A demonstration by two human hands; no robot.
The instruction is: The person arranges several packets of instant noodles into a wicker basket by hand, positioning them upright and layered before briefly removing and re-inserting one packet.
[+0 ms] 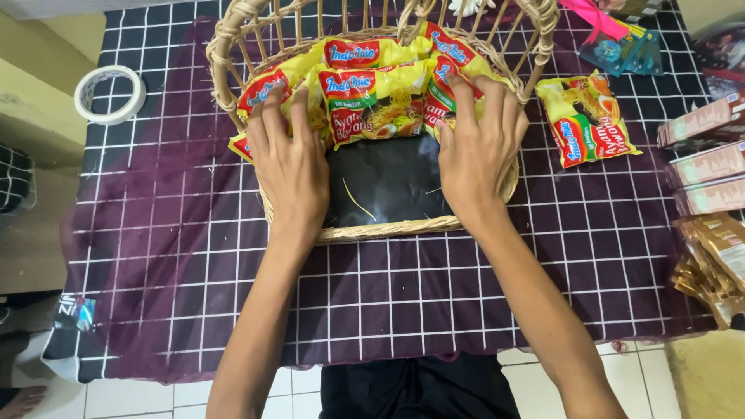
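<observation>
One head-worn view — looking steeply down, close over the checked cloth [403, 287] — nothing shared.

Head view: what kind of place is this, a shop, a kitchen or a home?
Probably a home floor used for craft work: a checked cloth lies over white floor tiles, with a wicker basket of noodle packets and a tape roll beside it.

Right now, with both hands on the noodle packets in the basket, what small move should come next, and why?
Probably reach the right hand to the loose noodle packet lying on the checked cloth beside the wicker basket. The packets in the basket fill only its far part, and the black base nearer the person is bare. The left hand could steady the row.
</observation>
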